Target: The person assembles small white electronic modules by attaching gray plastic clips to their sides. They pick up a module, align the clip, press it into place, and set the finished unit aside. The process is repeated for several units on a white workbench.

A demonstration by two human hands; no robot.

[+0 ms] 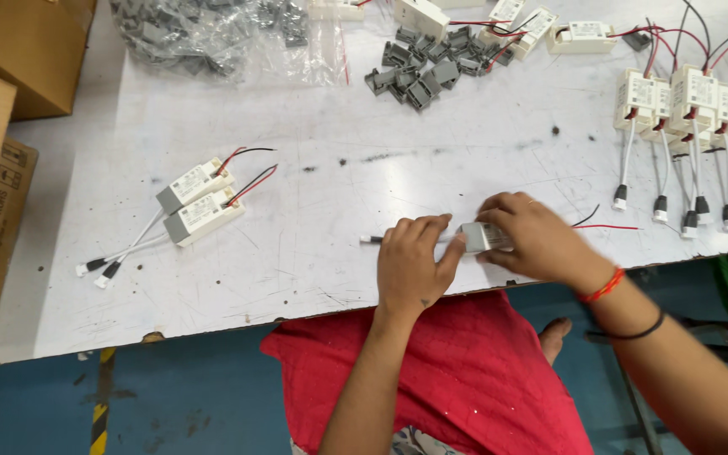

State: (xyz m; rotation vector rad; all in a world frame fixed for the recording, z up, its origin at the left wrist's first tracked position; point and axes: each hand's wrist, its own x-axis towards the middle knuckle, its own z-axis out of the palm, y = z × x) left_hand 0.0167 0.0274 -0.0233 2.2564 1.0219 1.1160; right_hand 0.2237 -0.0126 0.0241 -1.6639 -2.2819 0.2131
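1. Both hands, left (413,263) and right (531,236), are clamped on a small white driver module (484,238) at the worktop (339,211) front edge.
2. Its red and black leads (604,224) trail loose; a tug could strain them.
3. So near the edge, it could slip off.

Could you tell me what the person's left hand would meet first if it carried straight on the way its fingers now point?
The left hand points up and rightward, its fingers already on the small white module that the right hand also holds. That module comes first; past it lies bare white table, then probably the pile of grey clips.
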